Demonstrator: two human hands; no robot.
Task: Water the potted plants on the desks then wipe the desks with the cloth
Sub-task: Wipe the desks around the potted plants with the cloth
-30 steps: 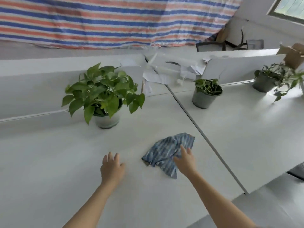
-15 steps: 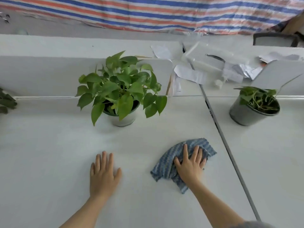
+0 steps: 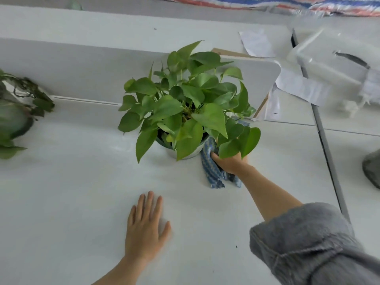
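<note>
Your right hand [image 3: 230, 162], fingers closed on the cloth [image 3: 211, 171], wiped at the potted plant's [image 3: 185, 103] four o'clock, while your left hand [image 3: 145, 227], fingers spread flat, braced on the desk [image 3: 72, 192].

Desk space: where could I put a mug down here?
Bare desk lies between the left hand, the middle plant and the left plant. It is crowded right of the pot, where the right hand presses the cloth.

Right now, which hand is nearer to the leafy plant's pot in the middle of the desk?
The right hand. It presses the cloth against the desk right beside the pot, under the leaves. The left hand lies flat on the desk, well in front of the pot.
</note>
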